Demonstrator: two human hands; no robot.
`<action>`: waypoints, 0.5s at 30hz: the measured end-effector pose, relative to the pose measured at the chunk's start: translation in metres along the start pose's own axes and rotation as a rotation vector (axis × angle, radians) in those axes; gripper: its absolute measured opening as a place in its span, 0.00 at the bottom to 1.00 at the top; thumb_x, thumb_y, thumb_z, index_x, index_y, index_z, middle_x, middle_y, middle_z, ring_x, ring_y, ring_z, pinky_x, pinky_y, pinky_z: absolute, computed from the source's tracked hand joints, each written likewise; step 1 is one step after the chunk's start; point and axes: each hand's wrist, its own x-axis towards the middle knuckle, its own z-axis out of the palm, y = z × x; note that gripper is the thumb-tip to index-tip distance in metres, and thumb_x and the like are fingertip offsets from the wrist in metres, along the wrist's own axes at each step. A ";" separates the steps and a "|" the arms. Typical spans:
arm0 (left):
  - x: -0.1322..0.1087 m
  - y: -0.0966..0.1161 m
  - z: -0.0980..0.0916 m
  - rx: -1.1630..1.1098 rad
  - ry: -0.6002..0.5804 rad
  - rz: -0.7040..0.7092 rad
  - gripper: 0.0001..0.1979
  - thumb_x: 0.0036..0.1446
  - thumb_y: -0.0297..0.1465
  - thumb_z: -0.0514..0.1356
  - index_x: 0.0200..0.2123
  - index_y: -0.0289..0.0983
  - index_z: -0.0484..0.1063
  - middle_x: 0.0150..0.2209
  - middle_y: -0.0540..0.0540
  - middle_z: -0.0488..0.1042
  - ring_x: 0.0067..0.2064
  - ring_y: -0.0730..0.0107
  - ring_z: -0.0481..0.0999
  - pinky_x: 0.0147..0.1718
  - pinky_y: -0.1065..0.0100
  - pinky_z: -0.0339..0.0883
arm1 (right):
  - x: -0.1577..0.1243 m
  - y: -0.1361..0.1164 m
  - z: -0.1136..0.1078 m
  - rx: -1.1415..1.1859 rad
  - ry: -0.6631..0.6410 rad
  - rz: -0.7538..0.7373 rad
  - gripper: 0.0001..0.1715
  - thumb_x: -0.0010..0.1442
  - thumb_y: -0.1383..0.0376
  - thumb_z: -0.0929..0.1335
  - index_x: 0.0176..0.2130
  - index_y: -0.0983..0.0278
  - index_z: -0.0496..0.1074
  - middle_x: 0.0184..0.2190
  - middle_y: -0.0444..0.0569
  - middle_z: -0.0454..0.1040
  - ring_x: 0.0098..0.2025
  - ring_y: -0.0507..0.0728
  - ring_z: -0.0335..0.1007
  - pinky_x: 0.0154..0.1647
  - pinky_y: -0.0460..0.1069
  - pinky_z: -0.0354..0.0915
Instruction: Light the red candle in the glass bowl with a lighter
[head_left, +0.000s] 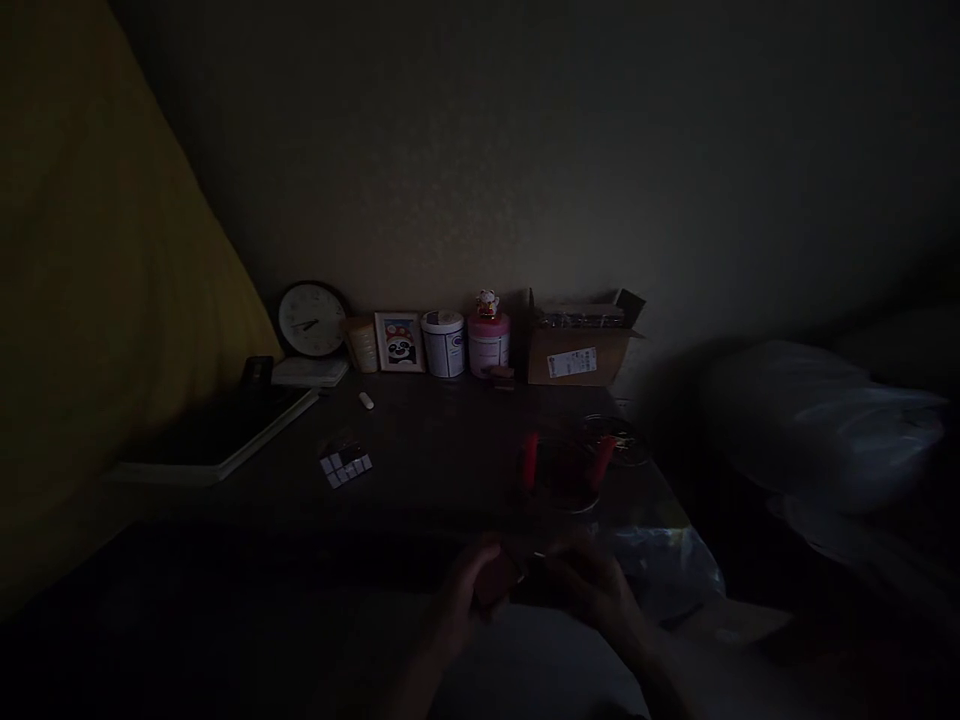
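My left hand (pixel 463 588) is closed around a small dark-red matchbox (pixel 493 582), near the table's front edge. Just to its right, my right hand (pixel 592 582) pinches a thin matchstick (pixel 539 555), whose pale tip points toward the box without clearly touching it. No flame shows. Beyond the right hand, two red candles, one on the left (pixel 530 461) and one on the right (pixel 602 462), stand on a dark round tray (pixel 576 508). The room is very dim, so the fingers show only in part.
Along the wall stand a clock (pixel 313 320), a panda picture (pixel 400 342), a white tin (pixel 444 345), a pink tin (pixel 489 348) with a cat figurine, and a cardboard box (pixel 576 358). A puzzle cube (pixel 346 466) lies left on the table; a plastic bag (pixel 810 425) bulges at right.
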 end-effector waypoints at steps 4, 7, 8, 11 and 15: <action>-0.002 0.005 0.002 -0.001 0.054 -0.002 0.12 0.47 0.41 0.60 0.32 0.40 0.72 0.26 0.50 0.73 0.26 0.71 0.69 0.23 0.71 0.54 | -0.004 -0.011 0.006 0.180 -0.069 0.034 0.14 0.50 0.56 0.72 0.30 0.63 0.70 0.27 0.43 0.75 0.32 0.52 0.73 0.35 0.47 0.69; -0.004 0.009 0.004 0.018 0.096 -0.007 0.11 0.46 0.40 0.61 0.32 0.41 0.73 0.31 0.49 0.76 0.36 0.65 0.73 0.29 0.70 0.58 | -0.007 -0.018 0.007 0.195 -0.097 0.043 0.14 0.52 0.57 0.71 0.36 0.62 0.73 0.33 0.45 0.77 0.37 0.55 0.74 0.39 0.50 0.69; -0.004 0.009 0.005 0.023 0.108 -0.006 0.11 0.46 0.40 0.61 0.32 0.41 0.73 0.32 0.49 0.76 0.37 0.64 0.73 0.30 0.69 0.59 | -0.008 -0.020 0.008 0.182 -0.100 0.051 0.15 0.52 0.56 0.71 0.38 0.62 0.73 0.35 0.47 0.77 0.38 0.56 0.74 0.41 0.51 0.69; -0.004 0.009 0.006 -0.005 0.127 -0.004 0.11 0.46 0.41 0.62 0.29 0.40 0.73 0.29 0.49 0.75 0.36 0.64 0.72 0.32 0.68 0.60 | -0.008 -0.019 0.008 0.137 -0.096 0.072 0.14 0.53 0.55 0.69 0.37 0.61 0.74 0.35 0.46 0.77 0.39 0.57 0.74 0.41 0.51 0.69; 0.000 0.004 0.004 -0.024 0.114 0.054 0.14 0.45 0.45 0.63 0.27 0.40 0.73 0.30 0.49 0.74 0.36 0.65 0.71 0.35 0.67 0.61 | -0.004 -0.008 0.006 0.250 -0.112 0.107 0.13 0.51 0.54 0.71 0.33 0.60 0.71 0.30 0.43 0.76 0.34 0.55 0.74 0.37 0.49 0.69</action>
